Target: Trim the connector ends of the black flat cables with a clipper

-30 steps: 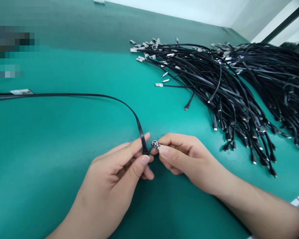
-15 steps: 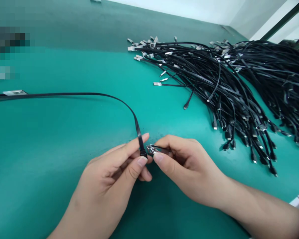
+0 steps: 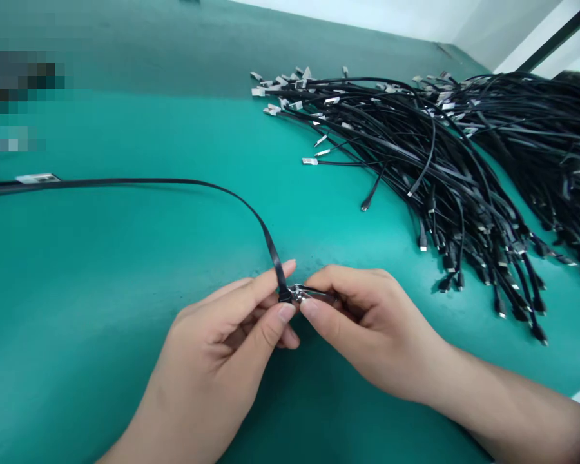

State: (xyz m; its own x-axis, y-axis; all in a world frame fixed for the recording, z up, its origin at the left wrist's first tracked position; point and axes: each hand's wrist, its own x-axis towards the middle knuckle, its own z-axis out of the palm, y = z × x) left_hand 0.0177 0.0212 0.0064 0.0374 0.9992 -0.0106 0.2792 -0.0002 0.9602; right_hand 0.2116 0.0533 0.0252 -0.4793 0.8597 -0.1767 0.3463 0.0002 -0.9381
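Note:
A flat black cable (image 3: 251,211) curves in from the left, and my left hand (image 3: 232,341) pinches its connector end between thumb and fingers. Facing it, my right hand (image 3: 367,328) is closed on a silver nail clipper (image 3: 314,292), thumb below and index finger above the levers. The clipper's jaws meet the side of the cable close to its connector; whether they bite into it I cannot tell. My left fingertips hide most of the connector.
A large heap of black cables (image 3: 391,135) with light-coloured plug ends spreads over the green table mat (image 3: 140,258) at the right. Behind it lies a second cable bundle (image 3: 536,129). A silver plug (image 3: 38,178) lies at the left. Blurred blocks cover the upper left.
The clipper has come right up against the cable, closing the small gap between them. Both hands appear slightly further right, and the whole view has shifted a little.

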